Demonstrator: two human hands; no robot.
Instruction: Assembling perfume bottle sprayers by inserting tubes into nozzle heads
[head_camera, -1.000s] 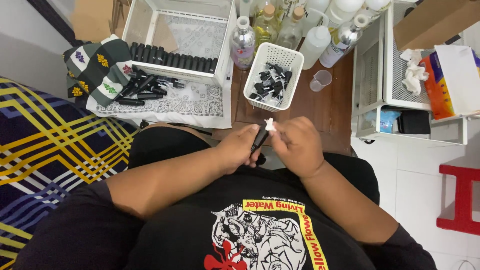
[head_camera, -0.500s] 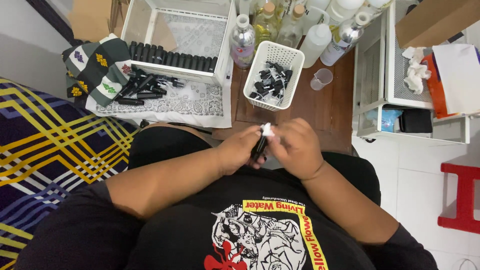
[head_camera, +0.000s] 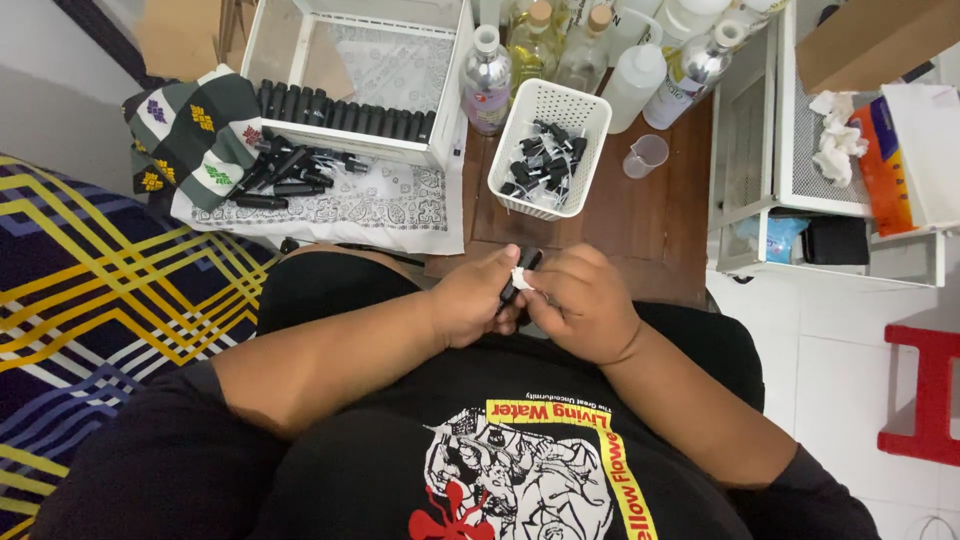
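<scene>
My left hand grips a small black bottle in front of my chest, its top pointing away from me. My right hand is closed against the bottle's upper part, with a small white piece pinched between its fingertips and the bottle. The two hands touch each other over my lap. Just beyond them stands a white slotted basket holding several black spray caps.
A white wire-framed box with a row of black bottles sits at the back left, more black bottles loose on a patterned cloth. Clear bottles, a small cup, a white shelf and a red stool stand right.
The hands have shifted slightly to the left and lower with the bottle. The white piece now sits lower, between the fingertips, instead of sticking up above them.
</scene>
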